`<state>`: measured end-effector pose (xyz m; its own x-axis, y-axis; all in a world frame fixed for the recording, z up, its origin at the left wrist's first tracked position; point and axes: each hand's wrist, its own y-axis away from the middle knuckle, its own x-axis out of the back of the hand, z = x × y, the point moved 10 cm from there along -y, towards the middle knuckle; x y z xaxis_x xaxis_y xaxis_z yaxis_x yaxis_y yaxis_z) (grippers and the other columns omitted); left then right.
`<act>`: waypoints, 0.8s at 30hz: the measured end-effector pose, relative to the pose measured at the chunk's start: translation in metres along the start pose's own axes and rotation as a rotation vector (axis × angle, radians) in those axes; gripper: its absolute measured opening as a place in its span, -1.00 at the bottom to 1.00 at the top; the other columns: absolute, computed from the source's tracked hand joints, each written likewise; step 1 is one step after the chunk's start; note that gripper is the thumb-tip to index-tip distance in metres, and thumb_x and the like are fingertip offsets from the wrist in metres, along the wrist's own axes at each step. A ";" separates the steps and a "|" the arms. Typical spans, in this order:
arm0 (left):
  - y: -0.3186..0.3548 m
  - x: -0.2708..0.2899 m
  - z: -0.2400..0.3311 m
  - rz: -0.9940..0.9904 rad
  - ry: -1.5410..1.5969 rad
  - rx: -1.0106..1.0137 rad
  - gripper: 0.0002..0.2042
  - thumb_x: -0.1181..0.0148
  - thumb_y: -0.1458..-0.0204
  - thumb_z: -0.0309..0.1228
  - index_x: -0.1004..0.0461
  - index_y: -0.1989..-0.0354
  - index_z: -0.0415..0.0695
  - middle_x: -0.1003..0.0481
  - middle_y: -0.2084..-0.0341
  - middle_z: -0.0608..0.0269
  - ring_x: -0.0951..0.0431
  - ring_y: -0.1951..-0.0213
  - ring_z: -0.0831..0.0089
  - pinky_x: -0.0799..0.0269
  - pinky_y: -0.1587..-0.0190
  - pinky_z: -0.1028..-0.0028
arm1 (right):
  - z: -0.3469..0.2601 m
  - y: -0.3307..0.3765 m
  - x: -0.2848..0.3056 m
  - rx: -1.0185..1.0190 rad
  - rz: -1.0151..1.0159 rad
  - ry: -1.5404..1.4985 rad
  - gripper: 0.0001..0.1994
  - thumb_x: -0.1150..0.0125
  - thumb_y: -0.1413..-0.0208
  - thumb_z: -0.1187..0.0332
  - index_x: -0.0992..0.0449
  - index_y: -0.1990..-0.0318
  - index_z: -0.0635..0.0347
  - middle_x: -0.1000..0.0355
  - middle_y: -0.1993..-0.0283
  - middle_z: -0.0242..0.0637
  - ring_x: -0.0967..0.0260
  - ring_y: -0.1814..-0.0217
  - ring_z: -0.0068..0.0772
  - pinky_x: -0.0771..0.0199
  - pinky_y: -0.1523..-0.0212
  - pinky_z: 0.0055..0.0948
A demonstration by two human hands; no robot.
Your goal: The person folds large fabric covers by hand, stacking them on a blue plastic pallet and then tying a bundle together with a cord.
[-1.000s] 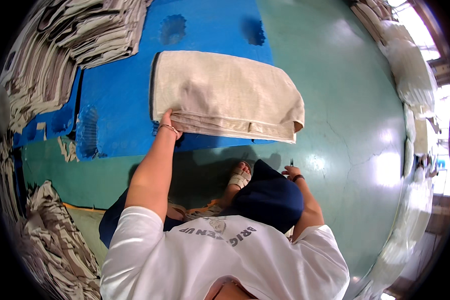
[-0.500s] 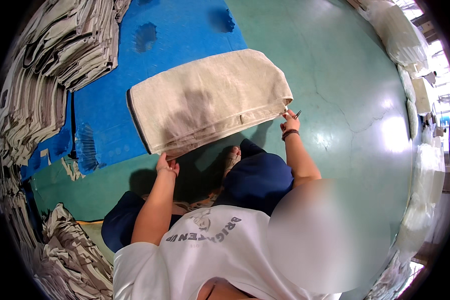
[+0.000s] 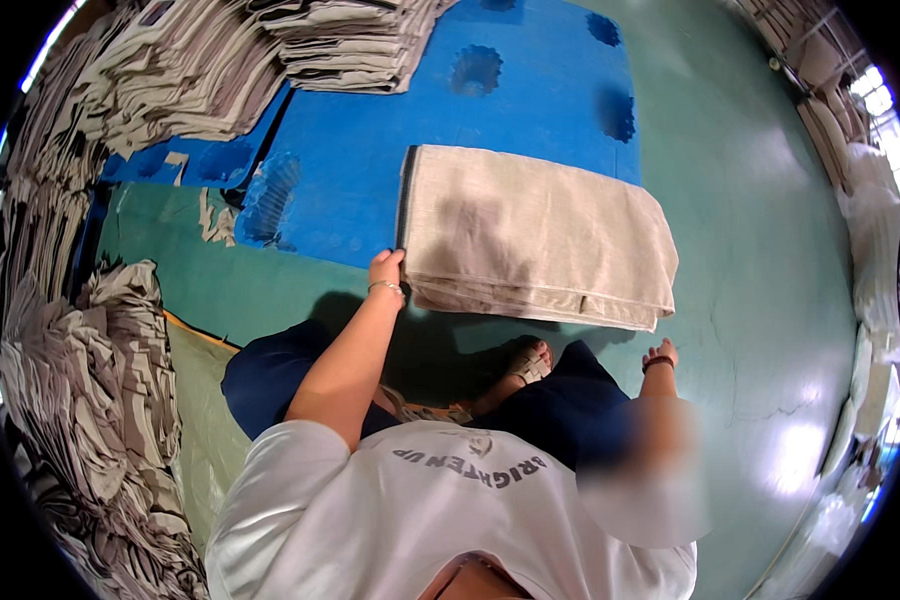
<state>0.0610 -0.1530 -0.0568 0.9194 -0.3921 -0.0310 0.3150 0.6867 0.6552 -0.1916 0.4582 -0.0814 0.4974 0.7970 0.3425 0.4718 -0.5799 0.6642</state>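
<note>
A folded beige fabric piece (image 3: 545, 225), with a dark zipper-like edge down its left side and stitched layers along its near edge, lies partly over a blue sheet. My left hand (image 3: 387, 270) is closed on its near left corner, by the dark edge. Below the near right corner, apart from the cloth, my right hand (image 3: 660, 352) hangs over the green floor with curled fingers. Whatever those fingers hold is too small or hidden to make out. My shadow falls across the fabric.
Stacks of folded beige fabric (image 3: 345, 45) stand on the far left of the blue sheet (image 3: 360, 130). A looser fabric heap (image 3: 100, 400) rises at my left. Fabric scraps (image 3: 215, 218) lie by the sheet's edge. Wrapped bundles (image 3: 875, 240) line the right side of the green floor (image 3: 740, 250).
My right hand has let go of the fabric's right end and drawn back toward me; the small dark pointed tool no longer shows. The view has shifted left. My left hand keeps hold of the fabric.
</note>
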 end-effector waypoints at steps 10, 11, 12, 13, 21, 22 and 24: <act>0.022 -0.087 0.071 -0.013 -0.733 -0.536 -0.47 -0.06 0.27 -0.45 -0.10 0.02 -0.17 -0.32 0.22 -0.02 -0.37 0.22 0.16 -0.27 0.19 0.29 | -0.141 0.176 -0.128 0.620 -0.550 0.123 -0.82 0.09 0.11 0.47 -0.33 0.28 0.16 -0.32 0.50 -0.44 -0.05 0.65 -0.68 -0.15 0.65 -0.66; 0.027 -0.119 0.071 -0.189 -0.910 -0.582 -0.56 0.04 0.21 -0.41 -0.13 0.05 -0.12 -0.31 0.22 -0.04 -0.34 0.20 0.07 -0.27 0.21 0.24 | -0.133 0.207 -0.161 0.617 -0.687 0.227 -0.84 0.09 0.06 0.42 -0.35 0.28 0.15 -0.33 0.50 -0.46 -0.10 0.59 -0.68 -0.16 0.62 -0.66; 0.050 -0.134 0.078 -0.113 -0.959 -0.806 -0.65 0.12 0.16 -0.40 -0.17 0.12 -0.09 -0.31 0.23 0.02 -0.34 0.22 0.04 -0.28 0.25 0.21 | -0.119 0.232 -0.192 0.633 -0.769 0.269 -0.83 0.07 0.03 0.35 -0.36 0.28 0.15 -0.35 0.48 -0.44 -0.16 0.56 -0.67 -0.15 0.64 -0.67; 0.083 -0.167 0.081 -0.222 -1.112 -0.671 -0.67 0.13 0.16 -0.43 -0.18 0.13 -0.08 -0.31 0.25 0.06 -0.35 0.23 0.06 -0.28 0.24 0.21 | -0.106 0.245 -0.219 0.673 -0.858 0.425 -0.80 0.04 0.02 0.29 -0.37 0.27 0.16 -0.36 0.45 -0.41 -0.19 0.55 -0.67 -0.15 0.65 -0.67; 0.113 -0.199 0.012 -0.535 -1.358 -0.716 -0.44 -0.03 0.27 -0.37 -0.06 -0.02 -0.15 -0.22 0.11 -0.01 -0.32 0.18 0.11 -0.27 0.14 0.31 | 0.010 0.359 -0.349 1.207 -1.125 0.916 -0.64 -0.11 0.19 0.23 -0.35 0.20 0.20 -0.39 0.38 -0.21 -0.34 0.34 -0.31 -0.32 0.37 -0.44; 0.113 -0.197 0.013 -0.554 -1.372 -0.707 -0.49 -0.02 0.27 -0.38 -0.15 0.02 -0.15 -0.29 0.17 -0.01 -0.34 0.21 0.12 -0.28 0.16 0.32 | 0.013 0.363 -0.351 1.330 -1.054 0.969 -0.63 -0.12 0.22 0.24 -0.35 0.20 0.19 -0.39 0.36 -0.16 -0.35 0.29 -0.22 -0.32 0.31 -0.38; 0.103 -0.188 0.026 -0.557 -1.065 -0.757 -0.67 0.01 0.25 -0.41 -0.30 0.22 -0.17 -0.35 0.33 0.03 -0.37 0.28 0.16 -0.29 0.21 0.34 | 0.034 0.346 -0.365 1.240 -1.103 1.089 -0.63 -0.12 0.27 0.28 -0.36 0.22 0.19 -0.38 0.33 -0.11 -0.31 0.25 -0.13 -0.30 0.23 -0.32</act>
<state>-0.0856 -0.0247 0.0361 0.1279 -0.7493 0.6497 0.9318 0.3152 0.1801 -0.1854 -0.0388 0.0005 -0.6611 0.2984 0.6884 0.6065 0.7528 0.2561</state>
